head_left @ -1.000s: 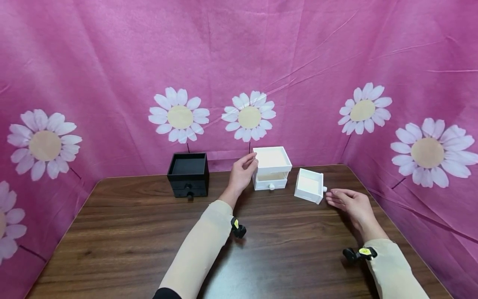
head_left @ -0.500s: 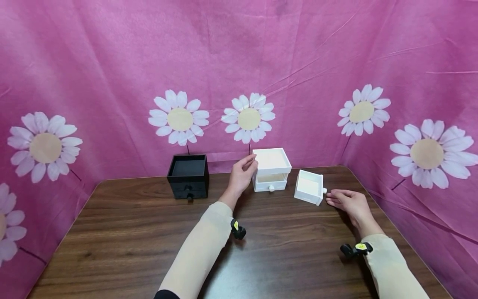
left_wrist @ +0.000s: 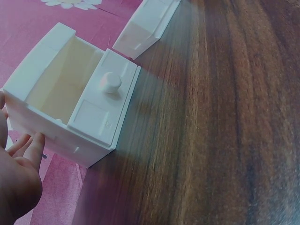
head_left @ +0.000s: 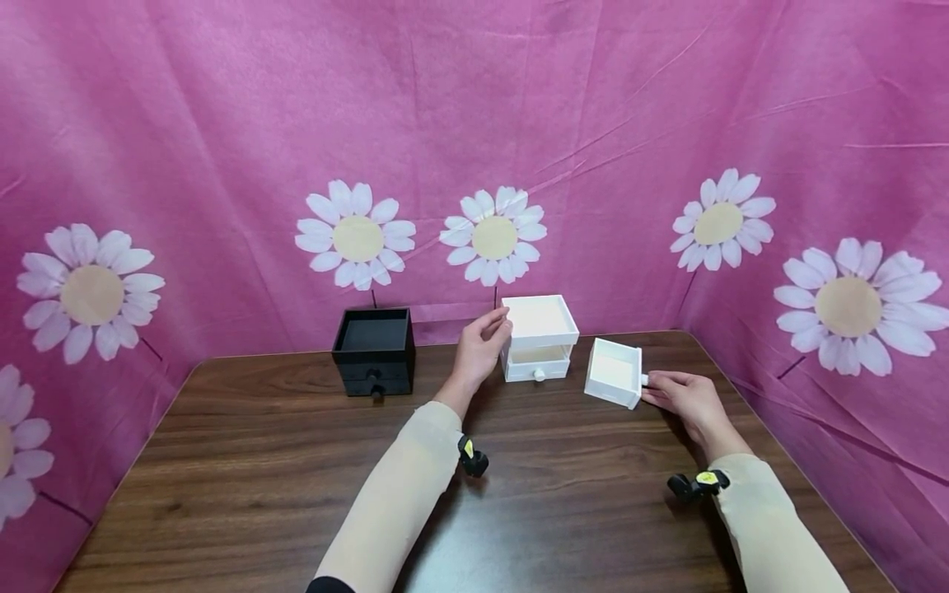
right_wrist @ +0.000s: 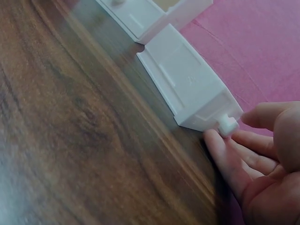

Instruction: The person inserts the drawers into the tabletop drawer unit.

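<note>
A white two-tier drawer box (head_left: 539,338) stands at the table's back, its upper slot open above a lower drawer with a round knob (left_wrist: 110,82). Against its left side rest the fingertips of my left hand (head_left: 478,350), fingers fairly straight. A loose white drawer (head_left: 614,372) lies right of the box, open side up, its knob (right_wrist: 227,125) pointing right. My right hand (head_left: 693,403) is at that knob, thumb on one side and fingers on the other. In the right wrist view the knob shows between them, without a clear pinch.
A black drawer box (head_left: 374,350) with small knobs stands at the back left. The brown wood-grain table (head_left: 563,494) ends at a pink cloth (head_left: 474,99) printed with daisies, which hangs behind and along both sides.
My right hand has moved a little left, from just short of the loose drawer's knob to around it. My left hand stays at the white box's side.
</note>
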`<action>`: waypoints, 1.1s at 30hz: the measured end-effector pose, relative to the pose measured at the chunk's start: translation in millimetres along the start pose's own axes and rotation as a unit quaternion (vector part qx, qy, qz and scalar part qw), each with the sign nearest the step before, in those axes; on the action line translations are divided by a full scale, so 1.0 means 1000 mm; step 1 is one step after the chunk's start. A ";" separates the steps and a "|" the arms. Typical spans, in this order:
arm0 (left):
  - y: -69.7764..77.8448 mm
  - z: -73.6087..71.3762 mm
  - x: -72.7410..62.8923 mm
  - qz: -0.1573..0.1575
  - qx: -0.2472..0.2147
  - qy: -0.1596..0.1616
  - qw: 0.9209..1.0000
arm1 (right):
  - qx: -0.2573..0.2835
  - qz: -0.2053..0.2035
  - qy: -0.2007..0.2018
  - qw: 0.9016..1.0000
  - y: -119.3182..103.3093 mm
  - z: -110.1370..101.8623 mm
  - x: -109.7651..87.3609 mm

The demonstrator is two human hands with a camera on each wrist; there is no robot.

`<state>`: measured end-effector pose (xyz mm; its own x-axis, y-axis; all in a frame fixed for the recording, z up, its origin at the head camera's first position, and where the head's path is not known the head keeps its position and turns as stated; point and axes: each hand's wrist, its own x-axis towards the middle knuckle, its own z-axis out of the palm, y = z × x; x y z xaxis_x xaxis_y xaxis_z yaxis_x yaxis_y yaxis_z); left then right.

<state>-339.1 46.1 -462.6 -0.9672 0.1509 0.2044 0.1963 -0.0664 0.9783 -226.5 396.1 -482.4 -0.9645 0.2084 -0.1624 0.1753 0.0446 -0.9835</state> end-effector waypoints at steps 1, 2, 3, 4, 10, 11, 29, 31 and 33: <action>0.000 0.000 0.000 0.000 0.000 -0.001 1.000 | -0.001 -0.001 -0.001 1.000 0.000 0.000 0.001; 0.000 0.000 0.000 0.000 0.000 -0.002 1.000 | -0.004 -0.003 -0.003 1.000 0.001 0.000 0.002; 0.000 0.000 0.000 -0.001 -0.001 -0.003 1.000 | -0.005 -0.003 -0.003 1.000 0.001 0.000 0.002; 0.001 -0.001 0.000 -0.001 -0.001 -0.003 1.000 | -0.009 -0.004 -0.003 1.000 0.002 0.000 0.003; 0.000 -0.001 -0.001 -0.008 0.003 -0.003 1.000 | -0.016 0.000 -0.001 1.000 0.004 0.001 0.004; 0.000 -0.001 -0.001 -0.009 0.003 -0.003 1.000 | -0.016 0.000 0.000 1.000 0.005 0.001 0.004; 0.002 0.000 0.000 -0.005 0.001 -0.006 1.000 | 0.055 -0.010 -0.025 0.998 0.003 0.000 -0.005; 0.003 -0.001 0.000 -0.003 0.001 -0.004 1.000 | 0.054 -0.008 -0.032 0.998 0.003 -0.001 -0.005; 0.002 -0.001 0.000 -0.002 0.001 -0.004 1.000 | 0.048 -0.007 -0.041 0.998 0.004 -0.002 -0.004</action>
<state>-338.9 45.2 -460.4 -0.9667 0.1582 0.2009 0.1929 -0.0648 0.9791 -221.2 397.2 -485.1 -0.9803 0.1275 -0.1506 0.1456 -0.0477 -0.9882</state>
